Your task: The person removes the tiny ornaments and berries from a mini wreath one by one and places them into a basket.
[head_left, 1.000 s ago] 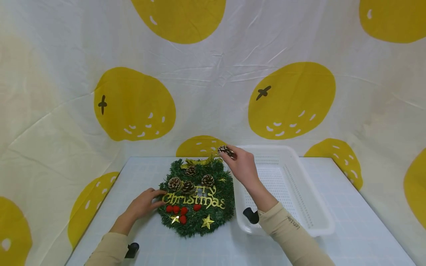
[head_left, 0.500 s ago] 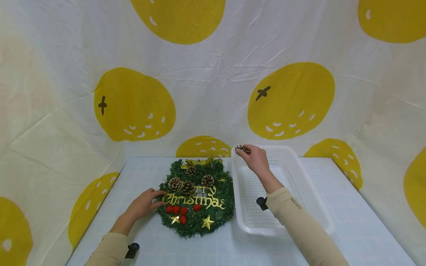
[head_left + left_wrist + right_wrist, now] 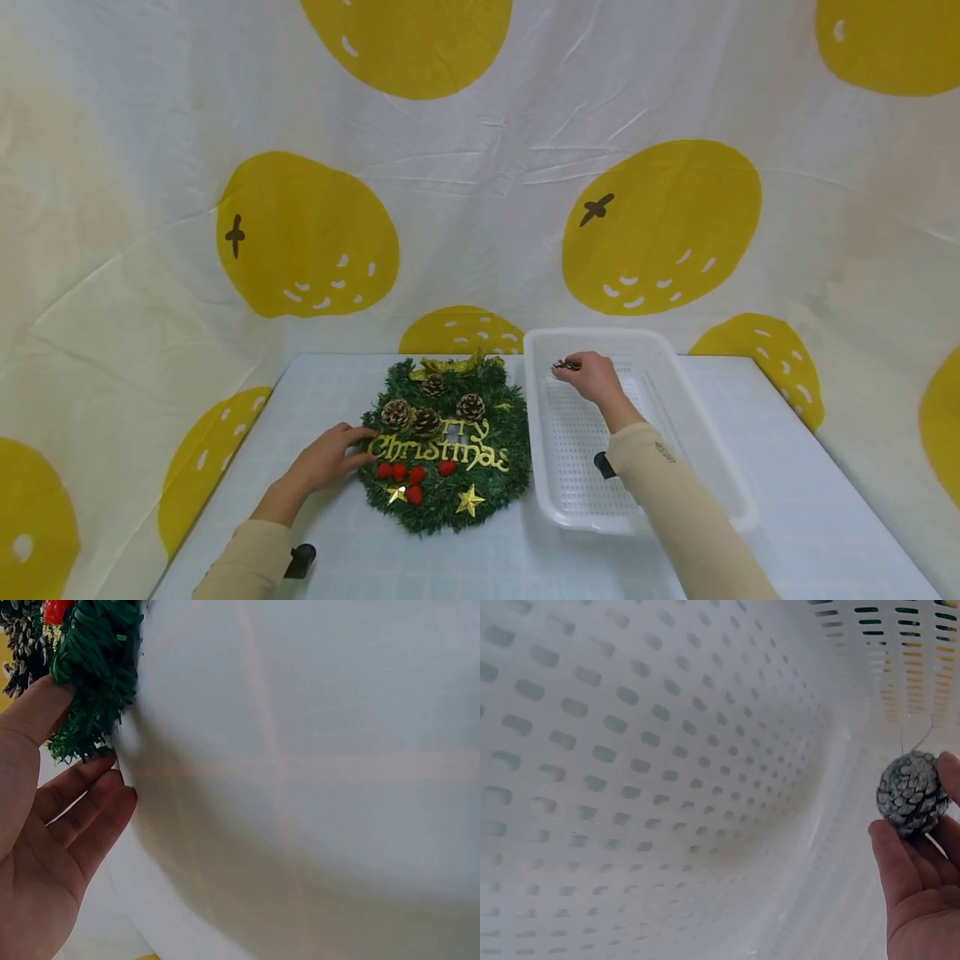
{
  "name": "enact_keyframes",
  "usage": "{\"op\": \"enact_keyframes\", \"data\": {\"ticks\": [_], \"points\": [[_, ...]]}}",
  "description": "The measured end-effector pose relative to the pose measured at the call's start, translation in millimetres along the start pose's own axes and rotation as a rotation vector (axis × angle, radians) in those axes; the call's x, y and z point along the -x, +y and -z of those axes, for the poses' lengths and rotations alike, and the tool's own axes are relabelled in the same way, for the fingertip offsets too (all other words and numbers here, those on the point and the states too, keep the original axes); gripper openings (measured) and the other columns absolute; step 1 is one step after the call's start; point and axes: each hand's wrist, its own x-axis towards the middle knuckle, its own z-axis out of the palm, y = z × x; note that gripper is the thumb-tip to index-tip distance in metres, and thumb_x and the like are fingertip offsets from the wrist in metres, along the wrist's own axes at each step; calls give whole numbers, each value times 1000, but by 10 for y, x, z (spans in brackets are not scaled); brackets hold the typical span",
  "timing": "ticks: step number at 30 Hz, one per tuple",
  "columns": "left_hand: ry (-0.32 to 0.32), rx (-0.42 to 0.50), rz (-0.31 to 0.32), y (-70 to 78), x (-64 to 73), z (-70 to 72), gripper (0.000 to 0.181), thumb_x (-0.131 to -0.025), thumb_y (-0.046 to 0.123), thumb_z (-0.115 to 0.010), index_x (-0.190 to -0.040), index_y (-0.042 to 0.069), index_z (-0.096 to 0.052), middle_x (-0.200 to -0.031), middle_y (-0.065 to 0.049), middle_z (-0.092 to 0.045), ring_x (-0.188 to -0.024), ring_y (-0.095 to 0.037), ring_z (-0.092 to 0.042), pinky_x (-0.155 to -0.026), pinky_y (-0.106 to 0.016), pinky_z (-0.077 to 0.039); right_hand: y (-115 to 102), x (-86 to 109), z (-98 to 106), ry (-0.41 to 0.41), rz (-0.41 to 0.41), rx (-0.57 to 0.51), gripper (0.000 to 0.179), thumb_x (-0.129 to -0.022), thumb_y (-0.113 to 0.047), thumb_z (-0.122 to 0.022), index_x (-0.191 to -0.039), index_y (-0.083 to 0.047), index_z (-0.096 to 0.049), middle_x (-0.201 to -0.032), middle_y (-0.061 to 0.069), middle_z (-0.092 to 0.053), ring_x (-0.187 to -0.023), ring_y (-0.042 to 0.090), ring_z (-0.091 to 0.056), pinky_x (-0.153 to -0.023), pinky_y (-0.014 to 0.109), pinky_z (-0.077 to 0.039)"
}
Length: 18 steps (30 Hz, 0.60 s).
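A green Christmas wreath (image 3: 427, 517) lies flat on the table, bearing gold "Christmas" lettering (image 3: 438, 451), several red berries (image 3: 415, 495), gold stars (image 3: 470, 500) and pine cones (image 3: 470, 407). My left hand (image 3: 327, 456) holds its left edge, thumb on top and fingers low against the rim, as the left wrist view shows. In my right hand (image 3: 597, 381) a frosted pine cone (image 3: 912, 793) is pinched between thumb and fingers, with thin wires sticking out of it. That hand is inside the far left part of a white perforated plastic basket (image 3: 592, 525), close over its bottom.
The basket stands just right of the wreath on the pale checked table (image 3: 810, 508). A gold ribbon bow (image 3: 453, 365) sits at the wreath's far end. Behind the table hangs a white curtain (image 3: 480, 208) printed with yellow fruit.
My right hand has carried the pine cone rightward from above the wreath's far end, then down into the basket. The left hand and the wreath have stayed in place.
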Motion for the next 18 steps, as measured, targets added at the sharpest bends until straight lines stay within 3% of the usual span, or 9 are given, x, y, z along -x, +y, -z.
{"op": "enact_keyframes", "data": {"ticks": [6, 18], "points": [[-6, -8, -5, -9, -1, -2, 43, -87, 36, -74, -122, 12, -67, -103, -8, -60, -93, -28, -60, -75, -49, -51, 96, 2, -68, -32, 11, 7, 45, -93, -25, -68, -127, 3, -63, -121, 21, -64, -110, 39, -59, -91, 50, -48], [-8, -8, -13, -9, -27, 3, 44, -87, 37, -73, -122, 12, -67, -104, -10, -60, -95, -29, -60, -78, -50, -51, 93, 13, -69, -97, 15, 39, 41, -92, -20, -70, -124, 5, -64, -119, 21, -65, -108, 38, -60, -91, 50, -48]]}}
